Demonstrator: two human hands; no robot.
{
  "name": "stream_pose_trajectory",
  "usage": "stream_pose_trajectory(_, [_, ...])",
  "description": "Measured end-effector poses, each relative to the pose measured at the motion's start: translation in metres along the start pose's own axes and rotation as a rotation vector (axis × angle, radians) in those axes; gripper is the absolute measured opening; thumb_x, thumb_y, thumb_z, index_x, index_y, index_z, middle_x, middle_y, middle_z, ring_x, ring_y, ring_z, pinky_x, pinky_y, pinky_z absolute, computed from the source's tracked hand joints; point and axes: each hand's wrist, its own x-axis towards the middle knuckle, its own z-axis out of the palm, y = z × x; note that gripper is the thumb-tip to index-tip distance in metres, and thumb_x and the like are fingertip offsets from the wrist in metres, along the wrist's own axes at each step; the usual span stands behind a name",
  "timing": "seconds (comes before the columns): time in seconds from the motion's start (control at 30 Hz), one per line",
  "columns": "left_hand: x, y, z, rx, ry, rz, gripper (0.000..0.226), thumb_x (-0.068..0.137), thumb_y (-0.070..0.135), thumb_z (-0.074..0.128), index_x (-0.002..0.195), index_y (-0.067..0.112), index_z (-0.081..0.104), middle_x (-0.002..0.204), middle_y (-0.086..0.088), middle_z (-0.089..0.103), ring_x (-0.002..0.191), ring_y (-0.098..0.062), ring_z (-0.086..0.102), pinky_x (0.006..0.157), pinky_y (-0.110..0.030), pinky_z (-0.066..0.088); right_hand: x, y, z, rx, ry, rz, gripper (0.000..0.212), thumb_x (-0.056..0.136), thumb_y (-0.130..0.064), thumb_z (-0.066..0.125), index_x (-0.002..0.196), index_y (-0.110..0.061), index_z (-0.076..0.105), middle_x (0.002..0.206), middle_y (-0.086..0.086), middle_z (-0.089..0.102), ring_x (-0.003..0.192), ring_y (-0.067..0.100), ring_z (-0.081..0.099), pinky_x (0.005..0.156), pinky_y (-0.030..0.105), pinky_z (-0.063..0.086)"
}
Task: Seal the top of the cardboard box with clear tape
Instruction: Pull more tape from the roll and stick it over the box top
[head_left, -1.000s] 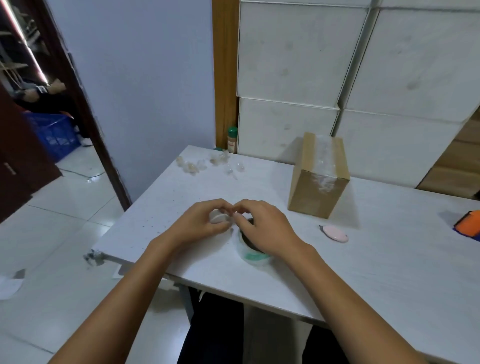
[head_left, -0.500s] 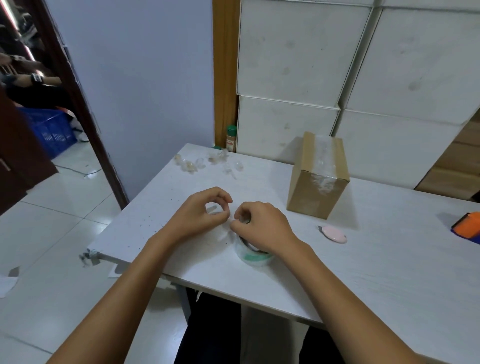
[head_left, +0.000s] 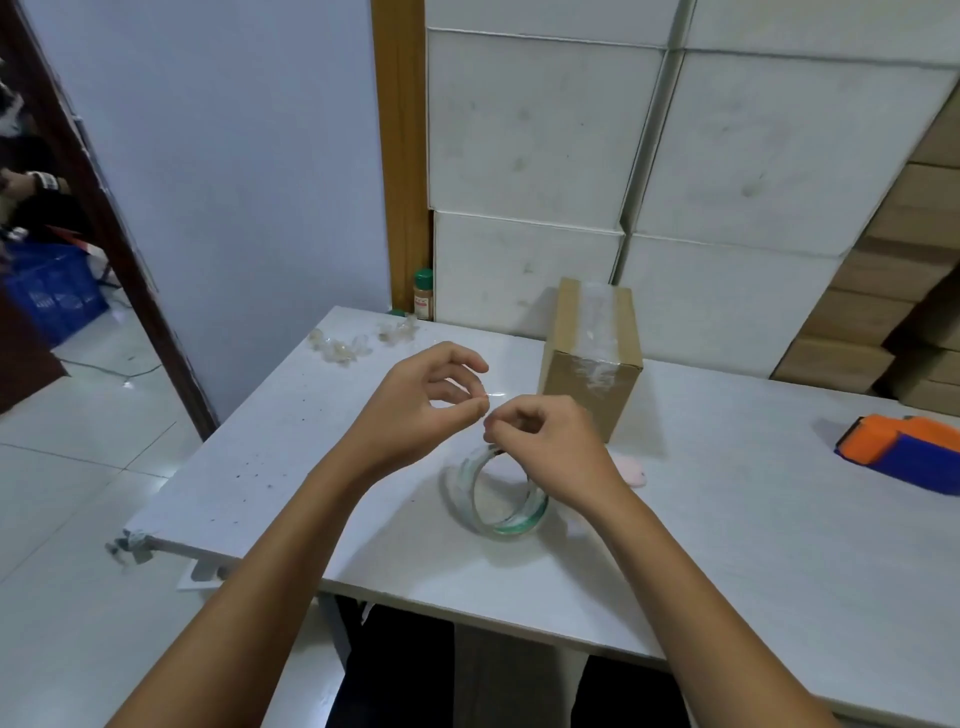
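Note:
A brown cardboard box (head_left: 569, 374) stands on the white table (head_left: 727, 519), with clear tape running over its top and down its front. A roll of clear tape (head_left: 498, 493) with a green core edge is lifted on its edge in front of the box. My right hand (head_left: 550, 447) grips the roll's top rim. My left hand (head_left: 421, 405) pinches a thin clear strip of tape between thumb and forefinger, just left of the right hand's fingertips. Both hands are a little in front and left of the box.
A pink object (head_left: 631, 473) lies behind my right wrist. An orange and blue tape dispenser (head_left: 904, 447) sits at the far right. Crumpled clear tape bits (head_left: 343, 345) lie at the table's back left corner, near a small green-capped bottle (head_left: 423, 293). White and brown boxes are stacked behind.
Both hands have risen from the table. The roll has tipped from lying flat to standing on its edge, and my left hand has drawn away with the tape end.

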Motion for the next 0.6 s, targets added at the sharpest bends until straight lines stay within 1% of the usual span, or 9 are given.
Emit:
stream_pose_trajectory(0.07, [0.003,0.011,0.013,-0.005,-0.022,0.013,0.026,0.092,0.009,0.079,0.111,0.025,0.071,0.091,0.003,0.08,0.086,-0.011,0.08,0.082,-0.025,0.064,-0.006,0.007,-0.015,0.049,0.006,0.013,0.011,0.088,-0.025,0.073,0.081,-0.025,0.083,0.082,-0.005,0.084,0.087,0.018,0.081,0.091,0.048,0.063])
stream_pose_trajectory(0.17, [0.007,0.024,0.033,-0.025,-0.056,0.03,0.025,0.091,0.008,0.08,0.109,0.024,0.071,0.09,0.002,0.081,0.084,-0.011,0.08,0.081,-0.022,0.062,-0.016,0.019,-0.035,0.104,0.005,0.019,0.01,0.091,-0.025,0.075,0.087,-0.024,0.084,0.086,-0.006,0.085,0.09,0.013,0.081,0.097,0.048,0.062])
stream_pose_trajectory(0.23, [0.009,0.032,0.047,-0.038,-0.074,0.047,0.025,0.09,0.008,0.082,0.107,0.023,0.072,0.09,0.002,0.08,0.084,-0.013,0.08,0.08,-0.021,0.061,-0.023,0.026,-0.049,0.155,0.017,0.022,0.01,0.094,-0.025,0.076,0.09,-0.021,0.085,0.09,-0.003,0.085,0.094,0.016,0.081,0.1,0.048,0.061])
stream_pose_trajectory(0.37, [0.015,0.046,0.068,-0.062,-0.092,0.067,0.025,0.089,0.006,0.082,0.106,0.021,0.073,0.093,0.002,0.079,0.084,-0.014,0.08,0.079,-0.023,0.062,-0.031,0.037,-0.071,0.213,0.037,0.019,0.014,0.097,-0.024,0.076,0.095,-0.013,0.084,0.095,0.006,0.085,0.1,0.027,0.08,0.103,0.052,0.057])
stream_pose_trajectory(0.47, [0.018,0.052,0.08,-0.067,-0.095,0.078,0.026,0.089,0.004,0.082,0.107,0.021,0.074,0.094,0.001,0.079,0.085,-0.017,0.08,0.078,-0.027,0.064,-0.034,0.043,-0.082,0.223,0.055,0.018,0.012,0.099,-0.018,0.073,0.099,-0.015,0.085,0.096,0.009,0.084,0.098,0.024,0.08,0.101,0.05,0.056])
stream_pose_trajectory(0.53, [0.02,0.054,0.086,-0.072,-0.092,0.075,0.027,0.089,0.004,0.083,0.106,0.023,0.074,0.093,0.003,0.08,0.085,-0.017,0.081,0.078,-0.031,0.066,-0.035,0.044,-0.086,0.244,0.056,0.01,0.012,0.099,-0.024,0.074,0.104,-0.019,0.084,0.098,0.007,0.085,0.099,0.021,0.08,0.101,0.05,0.057])
stream_pose_trajectory(0.6, [0.021,0.056,0.089,-0.069,-0.091,0.069,0.027,0.088,0.005,0.083,0.105,0.023,0.074,0.093,0.004,0.081,0.085,-0.015,0.081,0.077,-0.031,0.067,-0.036,0.045,-0.089,0.298,0.045,0.009,0.015,0.098,-0.032,0.076,0.107,-0.021,0.082,0.101,0.001,0.086,0.102,0.019,0.081,0.103,0.047,0.059])
